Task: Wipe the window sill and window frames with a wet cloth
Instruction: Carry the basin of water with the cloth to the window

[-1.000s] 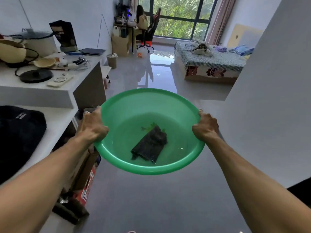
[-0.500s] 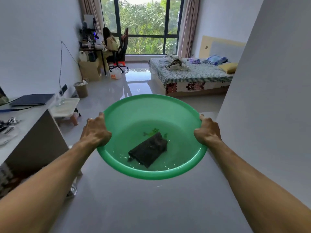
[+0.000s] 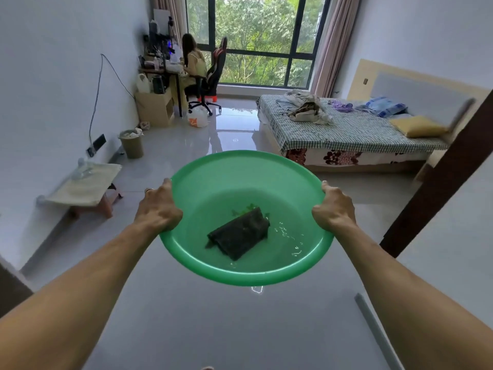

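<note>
I carry a green plastic basin in front of me, above the floor. My left hand grips its left rim and my right hand grips its right rim. A dark folded cloth lies in shallow water at the bottom of the basin. The big window with its dark frame fills the far wall, and its pale sill runs along the bottom.
A bed stands on the right. At the far left a person sits on a chair at a desk. A low stool, a bin and a white jug stand along the left. A dark door edge rises at the right.
I have walked forward into the room with the basin. The counter on the left has dropped out of view, and the window and bed are closer. Both hands keep their grip.
</note>
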Available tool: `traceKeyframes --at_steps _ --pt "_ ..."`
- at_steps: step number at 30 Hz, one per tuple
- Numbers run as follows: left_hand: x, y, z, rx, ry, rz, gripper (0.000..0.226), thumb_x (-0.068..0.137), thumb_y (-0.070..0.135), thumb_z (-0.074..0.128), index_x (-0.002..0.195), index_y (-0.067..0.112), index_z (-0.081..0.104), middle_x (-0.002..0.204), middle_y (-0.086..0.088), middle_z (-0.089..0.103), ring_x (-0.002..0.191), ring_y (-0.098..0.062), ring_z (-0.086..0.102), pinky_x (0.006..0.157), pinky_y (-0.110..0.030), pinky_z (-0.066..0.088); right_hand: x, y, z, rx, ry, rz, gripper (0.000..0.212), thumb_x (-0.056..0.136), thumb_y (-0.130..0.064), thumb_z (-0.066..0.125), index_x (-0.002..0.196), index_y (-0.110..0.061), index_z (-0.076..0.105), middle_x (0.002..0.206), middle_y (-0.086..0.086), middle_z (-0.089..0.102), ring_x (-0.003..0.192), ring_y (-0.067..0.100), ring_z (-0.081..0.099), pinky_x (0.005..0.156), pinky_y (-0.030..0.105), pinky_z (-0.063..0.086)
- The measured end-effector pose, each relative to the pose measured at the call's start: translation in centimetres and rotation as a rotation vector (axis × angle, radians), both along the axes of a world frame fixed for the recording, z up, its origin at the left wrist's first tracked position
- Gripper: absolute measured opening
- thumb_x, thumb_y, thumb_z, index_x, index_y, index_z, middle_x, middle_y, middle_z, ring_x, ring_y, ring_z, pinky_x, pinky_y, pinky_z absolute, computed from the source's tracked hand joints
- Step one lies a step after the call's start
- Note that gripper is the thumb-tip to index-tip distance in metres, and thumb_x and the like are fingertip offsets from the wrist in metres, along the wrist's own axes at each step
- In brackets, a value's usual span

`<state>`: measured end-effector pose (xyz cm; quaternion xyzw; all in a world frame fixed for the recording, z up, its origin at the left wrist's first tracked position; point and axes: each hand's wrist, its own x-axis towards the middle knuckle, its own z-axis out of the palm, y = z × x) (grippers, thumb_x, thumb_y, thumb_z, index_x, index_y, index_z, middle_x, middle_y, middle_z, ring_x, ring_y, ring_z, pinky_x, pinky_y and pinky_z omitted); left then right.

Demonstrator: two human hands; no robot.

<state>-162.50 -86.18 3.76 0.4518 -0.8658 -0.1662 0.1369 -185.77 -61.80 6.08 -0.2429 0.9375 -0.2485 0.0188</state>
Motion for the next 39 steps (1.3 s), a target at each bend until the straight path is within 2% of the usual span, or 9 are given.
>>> traceKeyframes --at_steps 3,7,14,19,23,26,32,36,39 --pt "-7.7 -7.7 -0.5 0.019 0.001 -0.011 0.054 0.082 -0.001 0.055 0.132 0.011 0.039 0.098 -0.017 0.057 0.083 -0.031 0.058 0.074 -0.041 0.051 -7.7 -7.5 -1.2 -0.005 0.007 0.0 0.067 0.081 -0.001 0.055 0.146 -0.013 0.042 0.117 0.016 0.064 0.104 0.036 0.061 0.091 0.041 0.054" --pt "-18.8 -19.3 -0.1 0.005 -0.011 -0.013 0.053 0.081 0.001 0.055 0.131 0.01 0.038 0.098 -0.018 0.056 0.085 -0.032 0.056 0.08 -0.042 0.052 -18.6 -18.9 -1.3 -0.006 0.002 -0.01 0.068 0.081 -0.001 0.055 0.147 -0.013 0.041 0.121 0.017 0.063 0.109 0.036 0.06 0.092 0.039 0.051" --pt "-37.2 -37.3 1.1 -0.01 -0.02 -0.022 0.044 0.077 0.002 0.056 0.118 0.011 0.044 0.093 -0.014 0.06 0.088 -0.034 0.059 0.083 -0.047 0.054 -37.2 -36.7 -0.7 -0.007 -0.006 0.012 0.054 0.079 0.002 0.052 0.131 -0.01 0.052 0.104 0.014 0.068 0.097 0.035 0.063 0.085 0.041 0.056" --pt "-52.0 -50.4 0.4 -0.024 0.003 0.029 0.041 0.08 0.003 0.056 0.118 0.013 0.044 0.09 -0.01 0.059 0.082 -0.031 0.057 0.076 -0.041 0.051 -53.2 -51.2 -1.0 0.008 0.029 0.064 0.051 0.082 0.003 0.051 0.132 -0.008 0.051 0.103 0.013 0.064 0.088 0.027 0.06 0.076 0.035 0.053" --pt "-61.6 -59.2 0.9 -0.019 0.011 0.047 0.044 0.08 0.006 0.058 0.121 0.013 0.046 0.09 -0.01 0.057 0.079 -0.029 0.052 0.074 -0.039 0.048 -63.8 -60.8 -0.2 0.026 0.027 0.089 0.037 0.082 0.001 0.054 0.117 -0.009 0.056 0.088 0.009 0.062 0.082 0.026 0.06 0.072 0.033 0.053" --pt "-69.3 -66.9 1.1 -0.02 0.035 0.07 0.043 0.081 0.005 0.059 0.121 0.013 0.049 0.088 -0.008 0.055 0.079 -0.028 0.051 0.072 -0.036 0.044 -71.9 -68.6 0.1 0.03 0.014 0.093 0.039 0.081 0.001 0.056 0.118 -0.011 0.057 0.085 0.008 0.063 0.079 0.026 0.061 0.068 0.031 0.051" --pt "-85.4 -82.8 0.3 -0.021 0.059 0.018 0.037 0.08 0.006 0.058 0.115 0.014 0.05 0.091 -0.009 0.057 0.084 -0.03 0.053 0.074 -0.038 0.047 -87.1 -83.4 -0.9 0.009 -0.021 0.079 0.041 0.077 -0.003 0.057 0.116 -0.016 0.061 0.09 0.009 0.068 0.083 0.028 0.064 0.073 0.033 0.054" --pt "-96.5 -94.8 0.9 -0.031 0.057 -0.004 0.033 0.077 0.007 0.056 0.108 0.015 0.047 0.094 -0.014 0.06 0.09 -0.035 0.057 0.079 -0.041 0.051 -98.1 -94.6 -0.7 0.004 -0.017 0.068 0.036 0.079 -0.004 0.059 0.113 -0.016 0.06 0.095 0.009 0.069 0.081 0.026 0.059 0.072 0.028 0.048" --pt "-104.7 -102.7 1.4 -0.013 0.059 -0.002 0.032 0.076 0.007 0.056 0.106 0.016 0.048 0.09 -0.012 0.06 0.088 -0.033 0.058 0.079 -0.044 0.054 -106.1 -102.3 0.1 -0.003 -0.021 0.047 0.039 0.076 -0.004 0.058 0.113 -0.016 0.06 0.095 0.01 0.07 0.087 0.029 0.065 0.078 0.033 0.054"
